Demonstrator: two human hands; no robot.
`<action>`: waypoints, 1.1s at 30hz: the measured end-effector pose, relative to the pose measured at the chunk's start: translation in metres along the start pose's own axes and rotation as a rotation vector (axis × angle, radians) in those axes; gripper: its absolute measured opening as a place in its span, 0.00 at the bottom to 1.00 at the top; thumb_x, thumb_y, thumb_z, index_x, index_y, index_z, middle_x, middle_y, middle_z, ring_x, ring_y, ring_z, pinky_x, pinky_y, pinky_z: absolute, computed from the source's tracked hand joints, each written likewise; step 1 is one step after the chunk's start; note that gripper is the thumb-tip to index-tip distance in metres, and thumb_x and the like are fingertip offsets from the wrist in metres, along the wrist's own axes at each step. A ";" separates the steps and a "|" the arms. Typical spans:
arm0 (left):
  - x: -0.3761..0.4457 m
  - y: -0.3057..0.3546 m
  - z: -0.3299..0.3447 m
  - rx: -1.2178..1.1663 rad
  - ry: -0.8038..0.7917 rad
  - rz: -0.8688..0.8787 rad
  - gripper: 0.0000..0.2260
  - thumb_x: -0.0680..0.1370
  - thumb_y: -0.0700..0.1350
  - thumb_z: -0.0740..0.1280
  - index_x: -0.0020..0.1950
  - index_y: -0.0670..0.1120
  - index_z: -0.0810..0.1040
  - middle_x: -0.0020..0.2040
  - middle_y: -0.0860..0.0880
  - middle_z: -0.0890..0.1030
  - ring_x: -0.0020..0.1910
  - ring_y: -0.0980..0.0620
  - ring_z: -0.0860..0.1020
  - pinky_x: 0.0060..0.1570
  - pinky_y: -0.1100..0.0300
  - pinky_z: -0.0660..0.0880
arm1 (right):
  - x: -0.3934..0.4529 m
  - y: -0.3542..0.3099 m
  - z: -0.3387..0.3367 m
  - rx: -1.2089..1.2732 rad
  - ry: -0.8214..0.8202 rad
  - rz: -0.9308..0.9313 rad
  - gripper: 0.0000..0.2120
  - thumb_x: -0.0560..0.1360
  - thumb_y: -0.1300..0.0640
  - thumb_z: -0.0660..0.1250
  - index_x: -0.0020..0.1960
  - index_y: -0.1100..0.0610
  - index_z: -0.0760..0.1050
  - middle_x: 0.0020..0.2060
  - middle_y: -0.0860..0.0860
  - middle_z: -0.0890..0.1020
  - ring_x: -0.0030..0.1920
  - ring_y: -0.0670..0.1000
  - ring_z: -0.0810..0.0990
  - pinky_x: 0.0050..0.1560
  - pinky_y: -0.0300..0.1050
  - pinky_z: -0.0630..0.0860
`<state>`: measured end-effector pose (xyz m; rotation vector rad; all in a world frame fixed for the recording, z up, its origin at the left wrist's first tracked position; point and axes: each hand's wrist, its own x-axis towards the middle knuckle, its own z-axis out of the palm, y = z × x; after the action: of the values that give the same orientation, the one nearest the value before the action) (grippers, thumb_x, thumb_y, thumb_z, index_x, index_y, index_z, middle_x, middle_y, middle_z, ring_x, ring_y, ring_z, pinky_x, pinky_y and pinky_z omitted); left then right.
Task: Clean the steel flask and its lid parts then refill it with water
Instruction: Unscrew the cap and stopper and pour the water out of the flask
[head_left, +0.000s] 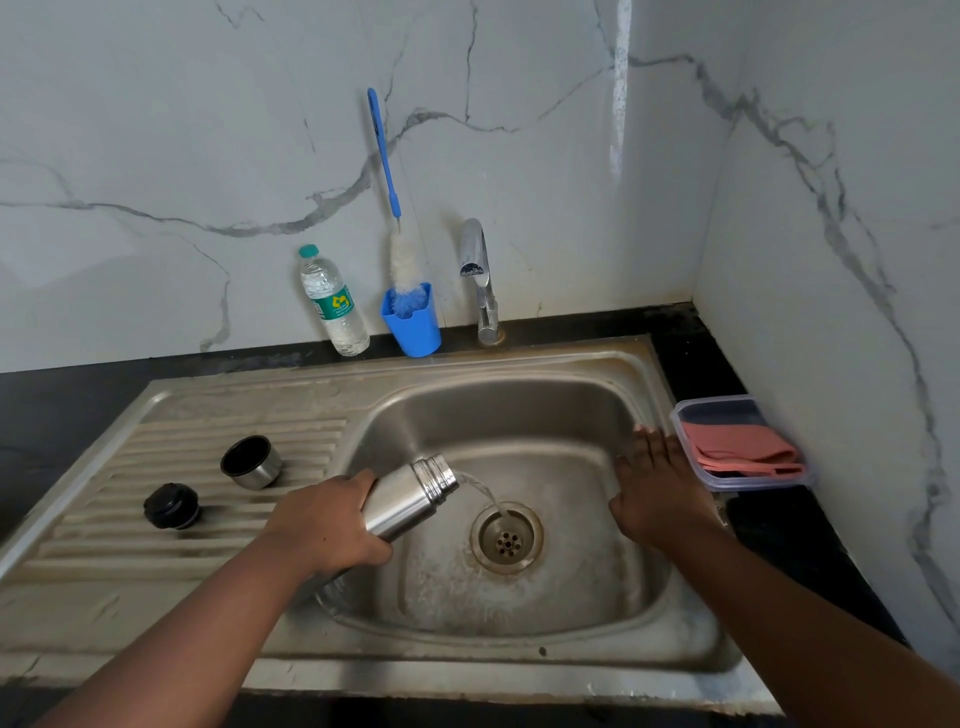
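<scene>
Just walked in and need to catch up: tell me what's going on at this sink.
A person is emptying a steel flask into the sink. The left hand grips the tilted flask, and water runs from its mouth toward the drain. The right hand hovers open over the basin. The steel cup lid and black stopper sit on the drainboard. The bottle brush stands unused in its blue cup.

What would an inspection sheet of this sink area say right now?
Surface: steel sink, wet basin, ribbed drainboard.
Job's things: flask tilted, pouring water toward the drain; cup lid and black stopper on the drainboard.
Clutter: water bottle, bottle brush in blue cup, box with pink cloth.
Hands: left hand grips the flask; right hand flat, holding nothing.
Cables: nothing seen.
Surroundings: marble walls, tap.
</scene>
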<state>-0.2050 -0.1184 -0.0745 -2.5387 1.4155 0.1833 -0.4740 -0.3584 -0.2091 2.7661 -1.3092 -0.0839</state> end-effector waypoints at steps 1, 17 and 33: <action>0.000 0.000 0.000 0.000 -0.002 0.000 0.29 0.62 0.66 0.70 0.58 0.56 0.69 0.45 0.57 0.72 0.44 0.52 0.76 0.40 0.58 0.69 | 0.000 0.000 0.000 0.000 -0.001 0.000 0.28 0.63 0.50 0.53 0.45 0.67 0.83 0.55 0.72 0.78 0.55 0.72 0.78 0.63 0.59 0.58; 0.001 0.000 0.000 -0.007 0.006 0.013 0.28 0.62 0.65 0.70 0.58 0.56 0.69 0.49 0.55 0.77 0.47 0.52 0.78 0.39 0.58 0.68 | 0.000 0.001 0.002 -0.015 -0.031 0.002 0.28 0.62 0.49 0.53 0.46 0.65 0.83 0.56 0.71 0.78 0.56 0.71 0.78 0.64 0.57 0.58; 0.003 -0.005 0.001 0.002 0.010 0.001 0.30 0.61 0.66 0.69 0.59 0.56 0.69 0.51 0.55 0.78 0.47 0.52 0.79 0.44 0.57 0.75 | -0.005 -0.002 -0.020 -0.116 -0.052 -0.029 0.36 0.69 0.48 0.43 0.73 0.61 0.65 0.75 0.68 0.55 0.76 0.66 0.53 0.74 0.58 0.41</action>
<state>-0.1990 -0.1176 -0.0754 -2.5409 1.4194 0.1686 -0.4742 -0.3519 -0.1893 2.7026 -1.2332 -0.2277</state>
